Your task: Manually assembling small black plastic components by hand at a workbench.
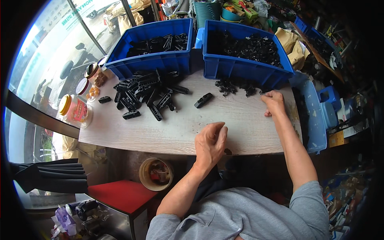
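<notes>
My left hand (210,145) is held over the front edge of the table, its fingers curled in; whatever is inside them is hidden. Farther right, my right hand (274,103) has its fingers closed beside a row of small black plastic parts (249,89), and what they grip is too small to make out. A single long black plastic piece (203,100) lies by itself between the small parts and a heap of similar long black pieces (150,90) on the left.
Two blue bins stand along the back: the left bin (149,63) contains long black pieces, the right bin (248,72) small ones. Lidded jars (76,110) line the table's left side. Beyond its right edge is a light blue crate (316,120). Below sits a round waste bucket (142,174).
</notes>
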Demonstrator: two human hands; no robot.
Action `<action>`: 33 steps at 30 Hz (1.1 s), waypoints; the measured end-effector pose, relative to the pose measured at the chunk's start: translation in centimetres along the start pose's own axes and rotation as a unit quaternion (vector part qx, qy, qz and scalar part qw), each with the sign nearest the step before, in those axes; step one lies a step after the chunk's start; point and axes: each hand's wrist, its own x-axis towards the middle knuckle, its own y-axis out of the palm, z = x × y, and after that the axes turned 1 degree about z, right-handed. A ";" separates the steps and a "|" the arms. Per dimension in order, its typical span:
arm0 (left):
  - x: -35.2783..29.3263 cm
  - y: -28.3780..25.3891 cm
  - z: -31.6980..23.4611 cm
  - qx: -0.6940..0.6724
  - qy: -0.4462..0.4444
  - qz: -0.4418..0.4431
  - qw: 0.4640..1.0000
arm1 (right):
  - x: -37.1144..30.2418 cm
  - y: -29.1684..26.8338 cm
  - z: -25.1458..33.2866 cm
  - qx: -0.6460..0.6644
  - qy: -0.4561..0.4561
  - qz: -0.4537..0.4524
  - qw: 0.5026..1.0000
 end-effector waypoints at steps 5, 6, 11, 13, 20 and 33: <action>2.5 2.2 0.4 -0.129 -0.111 0.062 0.983 | -3.4 -0.1 0.6 0.047 0.015 0.087 0.995; 3.2 2.9 0.4 -0.155 -0.149 0.074 0.974 | -4.2 0.1 0.5 0.070 0.012 0.124 0.990; 6.4 5.4 -0.7 -0.241 -0.209 0.111 0.941 | -7.4 1.5 0.1 0.122 -0.047 0.222 0.966; 6.7 5.0 -0.7 -0.252 -0.225 0.135 0.931 | -7.9 1.5 0.3 0.135 -0.057 0.228 0.963; 5.9 3.6 -0.7 -0.343 -0.248 0.137 0.895 | -9.3 1.5 0.3 0.193 -0.068 0.240 0.949; 4.5 3.0 0.1 -0.322 -0.202 0.103 0.919 | -9.6 2.7 -0.4 0.271 -0.083 0.246 0.927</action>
